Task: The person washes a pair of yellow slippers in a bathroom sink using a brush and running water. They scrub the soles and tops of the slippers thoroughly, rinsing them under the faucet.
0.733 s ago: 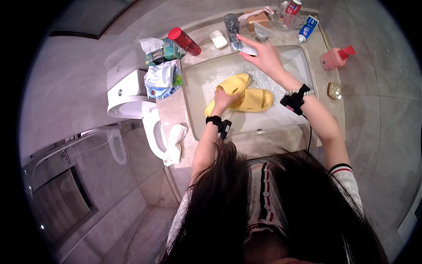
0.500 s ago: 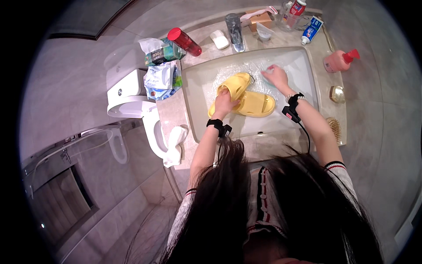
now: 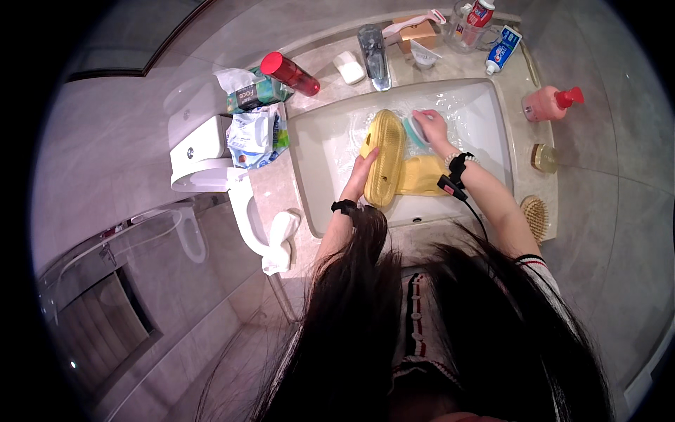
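Observation:
My left hand point(image 3: 361, 173) is closed round the side of a yellow slipper point(image 3: 385, 158), which is tipped so its textured sole shows. A second yellow slipper point(image 3: 422, 177) lies in the sink point(image 3: 488, 141), partly behind the first. My right hand point(image 3: 432, 128) grips a small scrub brush point(image 3: 415, 131) with a teal edge and a pale back, just right of the raised slipper and apart from it. Rippling water covers the far part of the basin.
Along the back counter stand a red bottle point(image 3: 290, 74), a white soap bar point(image 3: 348, 67), a clear bottle point(image 3: 375, 58) and a toothpaste tube point(image 3: 503, 50). On the right are a pink pump bottle point(image 3: 552, 103) and a hairbrush point(image 3: 534, 216). Wipes packs point(image 3: 257, 137) and a toilet point(image 3: 242, 204) are left.
My left hand has turned the slipper so that its sole shows. My right hand has come slightly left and nearer to it, and the brush now shows more clearly.

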Motion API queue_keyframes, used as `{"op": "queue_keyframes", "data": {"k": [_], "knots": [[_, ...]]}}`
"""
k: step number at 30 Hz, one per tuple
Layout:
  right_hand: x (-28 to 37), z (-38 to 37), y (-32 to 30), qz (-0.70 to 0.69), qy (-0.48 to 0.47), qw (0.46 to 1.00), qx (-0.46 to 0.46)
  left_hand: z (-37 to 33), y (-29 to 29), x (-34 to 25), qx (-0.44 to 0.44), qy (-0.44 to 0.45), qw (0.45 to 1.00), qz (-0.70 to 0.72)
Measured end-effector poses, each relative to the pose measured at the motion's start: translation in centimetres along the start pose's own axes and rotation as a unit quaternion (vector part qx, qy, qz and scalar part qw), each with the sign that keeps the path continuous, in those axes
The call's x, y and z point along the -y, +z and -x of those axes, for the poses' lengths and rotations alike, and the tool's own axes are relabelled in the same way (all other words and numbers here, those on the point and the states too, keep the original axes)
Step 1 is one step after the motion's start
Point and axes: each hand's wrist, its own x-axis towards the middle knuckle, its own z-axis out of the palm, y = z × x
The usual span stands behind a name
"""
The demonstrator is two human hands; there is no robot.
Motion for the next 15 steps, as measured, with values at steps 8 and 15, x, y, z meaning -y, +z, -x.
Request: {"op": "queue_keyframes", "data": {"k": [8,15], "knots": [[2.4,3.9,3.9,-0.047,-0.075,0.994,0.060,-1.2,2.0,1.5,0.010,0.022,0.999,0.041],[4.7,2.7,3.0,0.065,-0.103,0.989,0.078,-1.9,1.9,1.8,0.000,0.013,1.000,0.006]]}}
